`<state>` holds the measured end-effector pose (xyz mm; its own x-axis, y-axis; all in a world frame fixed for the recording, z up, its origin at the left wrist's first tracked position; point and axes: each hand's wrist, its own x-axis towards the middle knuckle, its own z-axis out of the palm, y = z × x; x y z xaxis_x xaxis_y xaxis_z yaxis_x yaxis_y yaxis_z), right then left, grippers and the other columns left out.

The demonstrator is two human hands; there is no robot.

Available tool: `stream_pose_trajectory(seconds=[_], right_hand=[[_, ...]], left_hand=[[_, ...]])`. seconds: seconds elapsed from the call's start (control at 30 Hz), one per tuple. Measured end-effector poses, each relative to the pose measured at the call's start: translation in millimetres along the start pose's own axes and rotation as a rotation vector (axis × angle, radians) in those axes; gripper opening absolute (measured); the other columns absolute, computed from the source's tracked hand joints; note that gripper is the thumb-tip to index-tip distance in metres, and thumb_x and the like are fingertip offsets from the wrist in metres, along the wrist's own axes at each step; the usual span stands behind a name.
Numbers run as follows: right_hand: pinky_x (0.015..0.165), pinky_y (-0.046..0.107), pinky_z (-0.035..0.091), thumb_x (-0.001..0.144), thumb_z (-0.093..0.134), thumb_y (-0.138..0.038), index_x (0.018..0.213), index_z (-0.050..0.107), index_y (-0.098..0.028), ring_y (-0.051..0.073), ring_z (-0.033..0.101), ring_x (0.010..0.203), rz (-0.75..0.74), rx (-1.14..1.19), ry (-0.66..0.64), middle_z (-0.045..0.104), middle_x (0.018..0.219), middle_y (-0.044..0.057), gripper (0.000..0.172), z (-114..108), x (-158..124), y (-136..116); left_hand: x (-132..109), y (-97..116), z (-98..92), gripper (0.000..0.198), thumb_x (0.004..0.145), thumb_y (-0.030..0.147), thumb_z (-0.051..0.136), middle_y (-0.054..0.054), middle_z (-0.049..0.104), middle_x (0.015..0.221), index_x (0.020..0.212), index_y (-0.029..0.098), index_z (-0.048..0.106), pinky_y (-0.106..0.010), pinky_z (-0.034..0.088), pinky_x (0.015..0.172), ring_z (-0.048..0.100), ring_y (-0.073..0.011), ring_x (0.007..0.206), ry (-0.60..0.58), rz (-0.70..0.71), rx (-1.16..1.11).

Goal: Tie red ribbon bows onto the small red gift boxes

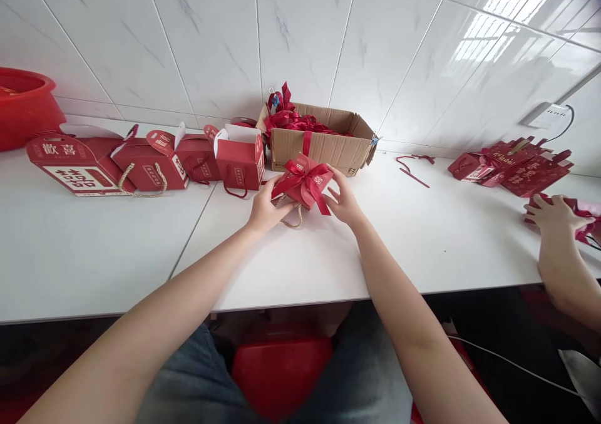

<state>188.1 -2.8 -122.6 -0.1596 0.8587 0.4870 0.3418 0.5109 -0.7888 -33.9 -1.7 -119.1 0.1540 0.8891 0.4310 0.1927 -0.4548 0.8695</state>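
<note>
A small red gift box (295,193) with a red ribbon bow (307,183) on top sits between my two hands over the white table. My left hand (268,210) grips its left side, the thumb low and the fingers behind it. On the other side my right hand (346,201) holds the box with its fingers curved around the edge and the thumb near a ribbon tail. A beige rope handle (293,225) hangs below the box at the front. The undersides of my fingers and the back of the box are hidden.
Behind stands a cardboard box (319,148) of red ribbons. Red gift boxes (150,164) line up at left, beside a red basin (23,108). Ribbon scraps (413,170) and red bags (530,167) lie right, where another person's hand (554,214) touches a red package.
</note>
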Motion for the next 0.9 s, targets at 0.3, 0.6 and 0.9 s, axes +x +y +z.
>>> stream_pose_trajectory(seconds=[0.3,0.6,0.9], right_hand=[[0.098,0.044,0.053,0.081,0.059,-0.03,0.138,0.039,-0.032,0.024,0.054,0.124,0.031,0.106,0.159,0.047,0.143,0.008,0.06,-3,3,17],[0.105,0.045,0.05,0.079,0.064,-0.036,0.13,0.049,-0.032,0.023,0.059,0.118,0.033,0.145,0.168,0.053,0.138,0.004,0.053,-4,3,12],[0.11,0.06,0.037,0.052,0.088,-0.04,0.152,0.014,-0.031,0.034,0.027,0.145,0.05,-0.096,-0.116,0.019,0.158,0.013,0.125,-12,-5,22]], left_hand=[[12,-16,-9.6,0.052,0.057,0.023,0.052,-0.01,0.066,0.124,0.107,0.016,0.063,-0.046,0.043,0.105,0.052,-0.0316,0.128,-0.189,-0.158,-0.549],[14,-19,-9.0,0.047,0.055,0.019,0.051,-0.007,0.068,0.118,0.1,0.016,0.064,-0.045,0.047,0.096,0.057,-0.0321,0.118,-0.175,-0.183,-0.613],[12,-12,-7.6,0.055,0.057,0.022,0.05,-0.01,0.068,0.117,0.109,0.014,0.065,-0.044,0.053,0.088,0.063,-0.03,0.107,-0.266,-0.217,-0.526]])
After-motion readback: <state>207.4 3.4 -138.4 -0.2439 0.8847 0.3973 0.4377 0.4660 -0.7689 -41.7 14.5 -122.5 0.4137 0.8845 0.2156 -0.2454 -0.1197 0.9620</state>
